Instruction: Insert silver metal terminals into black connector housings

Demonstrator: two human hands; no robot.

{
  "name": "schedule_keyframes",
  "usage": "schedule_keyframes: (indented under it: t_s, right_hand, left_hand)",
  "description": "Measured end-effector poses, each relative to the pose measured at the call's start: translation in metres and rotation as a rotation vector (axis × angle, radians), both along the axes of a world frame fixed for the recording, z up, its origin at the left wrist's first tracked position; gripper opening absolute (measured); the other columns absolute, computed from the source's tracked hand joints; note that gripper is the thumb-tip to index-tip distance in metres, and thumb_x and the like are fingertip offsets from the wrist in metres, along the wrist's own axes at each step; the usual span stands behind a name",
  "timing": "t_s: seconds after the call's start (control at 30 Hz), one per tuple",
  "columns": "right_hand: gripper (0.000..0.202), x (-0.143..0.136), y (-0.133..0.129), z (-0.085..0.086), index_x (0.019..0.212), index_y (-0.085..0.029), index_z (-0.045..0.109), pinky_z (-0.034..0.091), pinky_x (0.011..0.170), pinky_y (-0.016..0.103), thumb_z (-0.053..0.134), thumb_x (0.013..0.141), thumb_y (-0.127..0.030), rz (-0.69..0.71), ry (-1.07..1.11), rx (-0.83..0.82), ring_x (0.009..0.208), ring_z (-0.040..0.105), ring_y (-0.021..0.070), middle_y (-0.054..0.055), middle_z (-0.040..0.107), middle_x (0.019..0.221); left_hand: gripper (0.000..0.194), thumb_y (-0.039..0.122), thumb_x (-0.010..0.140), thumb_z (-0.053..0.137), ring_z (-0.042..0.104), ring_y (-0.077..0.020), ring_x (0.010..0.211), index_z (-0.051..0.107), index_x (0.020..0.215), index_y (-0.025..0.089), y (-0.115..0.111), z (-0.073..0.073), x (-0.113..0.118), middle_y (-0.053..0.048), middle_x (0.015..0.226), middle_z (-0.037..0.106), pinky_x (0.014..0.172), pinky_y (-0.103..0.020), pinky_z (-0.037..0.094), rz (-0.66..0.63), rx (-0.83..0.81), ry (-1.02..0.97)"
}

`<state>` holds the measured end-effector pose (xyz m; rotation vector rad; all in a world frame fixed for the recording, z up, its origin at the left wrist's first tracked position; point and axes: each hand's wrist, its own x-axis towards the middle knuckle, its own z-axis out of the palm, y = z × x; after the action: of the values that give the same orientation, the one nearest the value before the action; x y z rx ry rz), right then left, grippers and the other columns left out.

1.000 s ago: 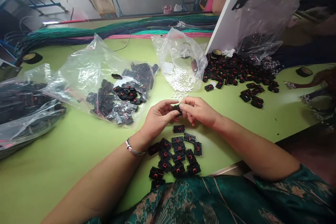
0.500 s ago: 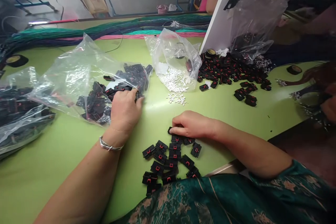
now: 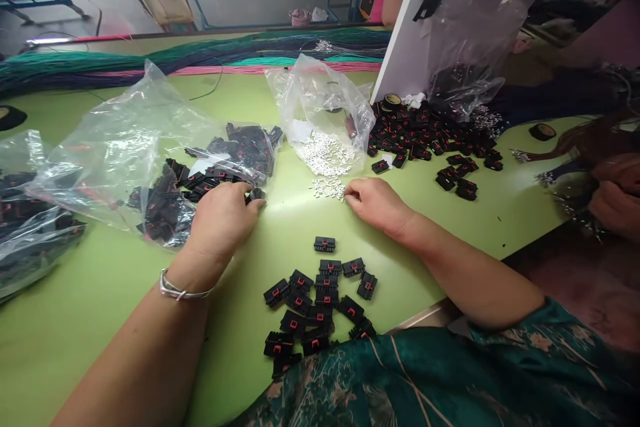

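My left hand (image 3: pixel 225 217) is closed on a black connector housing (image 3: pixel 257 193), which shows between thumb and fingers. Beside it, more black housings (image 3: pixel 205 180) spill from the mouth of a clear plastic bag (image 3: pixel 120 130). My right hand (image 3: pixel 377 205) is pinched at the edge of a small heap of tiny white plastic pieces (image 3: pixel 327 188); anything in its fingertips is too small to make out. A black housing with a red clip (image 3: pixel 325 244) lies apart, above a cluster of similar housings (image 3: pixel 327 281) close to my body.
A second clear bag (image 3: pixel 325 93) holds white pieces. More black housings (image 3: pixel 415 130) are piled beside a white upright panel (image 3: pixel 407 27). Bundled wires (image 3: pixel 200 53) run along the table's back. At the right, another person's hand (image 3: pixel 617 193) is near wires with terminals.
My right hand has left the housing at the cluster's top and moved up to the white pieces. My left hand has drawn slightly back from the bag with a housing in it.
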<state>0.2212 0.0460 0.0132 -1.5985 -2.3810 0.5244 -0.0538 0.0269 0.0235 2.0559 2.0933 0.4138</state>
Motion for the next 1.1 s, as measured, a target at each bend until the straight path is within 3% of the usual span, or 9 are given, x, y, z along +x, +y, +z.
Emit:
schedule_keyframes:
  t_s: [0.27,0.37,0.43,0.5,0.67,0.77,0.9,1.0,1.1]
  right_hand:
    - [0.019,-0.005,-0.002,-0.002,0.087,-0.015,0.065,0.033,0.066,0.029,0.047,0.091,-0.018,0.100,-0.148,0.024,0.078,0.054,0.0174,0.009,0.066,0.091]
    - [0.016,-0.003,-0.001,0.001,0.085,-0.017,0.064,0.033,0.065,0.029,0.048,0.088,-0.016,0.122,-0.139,-0.010,0.077,0.053,0.0168,0.007,0.065,0.090]
    - [0.015,-0.002,-0.001,0.002,0.083,-0.017,0.062,0.032,0.063,0.029,0.048,0.086,-0.014,0.123,-0.136,-0.017,0.075,0.052,0.0166,0.007,0.065,0.089]
    - [0.013,-0.003,-0.001,0.001,0.081,-0.017,0.061,0.031,0.063,0.029,0.048,0.084,-0.014,0.120,-0.135,-0.012,0.074,0.052,0.0164,0.007,0.064,0.087]
    - [0.011,-0.005,-0.002,0.002,0.081,-0.017,0.059,0.031,0.063,0.029,0.048,0.084,-0.015,0.121,-0.106,0.010,0.072,0.050,0.0163,0.006,0.063,0.085]
    - [0.011,-0.007,-0.008,0.006,0.082,-0.017,0.058,0.033,0.065,0.028,0.048,0.085,-0.015,0.121,0.026,0.065,0.072,0.050,0.0153,0.005,0.062,0.084]
    - [0.009,-0.014,-0.021,0.010,0.083,-0.017,0.056,0.037,0.068,0.027,0.049,0.087,-0.014,0.178,0.289,0.140,0.073,0.050,0.0141,0.004,0.059,0.082]
    - [0.009,-0.021,-0.029,0.008,0.083,-0.017,0.056,0.039,0.067,0.026,0.050,0.086,-0.013,0.211,0.443,0.180,0.070,0.050,0.0133,0.003,0.057,0.080]
    - [0.010,-0.024,-0.032,0.006,0.079,-0.018,0.054,0.039,0.064,0.025,0.051,0.086,-0.012,0.215,0.522,0.210,0.067,0.048,0.0122,0.001,0.055,0.077]
  left_hand:
    - [0.019,0.037,0.077,0.066,0.056,-0.0261,0.069,0.073,0.078,0.019,-0.010,0.045,-0.012,-0.009,0.072,0.064,0.064,-0.038,0.045,0.080,0.025,0.236]
    - [0.016,0.031,0.079,0.066,0.059,-0.0232,0.074,0.074,0.087,0.020,-0.019,0.055,-0.003,-0.007,0.077,0.066,0.073,-0.039,0.048,0.067,0.183,0.023]
    - [0.017,0.028,0.076,0.070,0.062,-0.0189,0.068,0.073,0.091,0.020,-0.023,0.051,0.010,-0.003,0.074,0.068,0.073,-0.037,0.051,0.020,0.157,-0.415]
    - [0.021,0.027,0.072,0.076,0.065,-0.0185,0.064,0.071,0.090,0.018,-0.024,0.038,0.025,-0.003,0.071,0.069,0.068,-0.035,0.055,-0.008,-0.017,-0.877]
    - [0.032,0.032,0.064,0.086,0.071,-0.0186,0.077,0.070,0.088,0.016,-0.022,-0.002,0.050,-0.006,0.086,0.072,0.082,-0.036,0.058,0.001,-0.352,-1.515]
    - [0.027,0.029,0.068,0.084,0.071,-0.0174,0.085,0.073,0.088,0.014,-0.022,-0.015,0.055,-0.007,0.092,0.073,0.093,-0.036,0.055,0.056,-0.407,-1.684]
    - [0.035,0.014,0.067,0.083,0.071,-0.0195,0.096,0.074,0.100,0.013,-0.025,-0.017,0.057,-0.010,0.101,0.075,0.101,-0.034,0.050,0.049,-0.510,-1.776]
    - [0.053,0.007,0.066,0.081,0.071,-0.0157,0.091,0.069,0.118,0.016,-0.028,-0.014,0.059,-0.007,0.094,0.075,0.096,-0.029,0.051,0.023,-0.538,-1.832]
    - [0.056,0.007,0.068,0.080,0.071,-0.0137,0.081,0.066,0.122,0.015,-0.030,-0.014,0.060,-0.007,0.090,0.075,0.086,-0.025,0.054,-0.013,-0.614,-1.836]
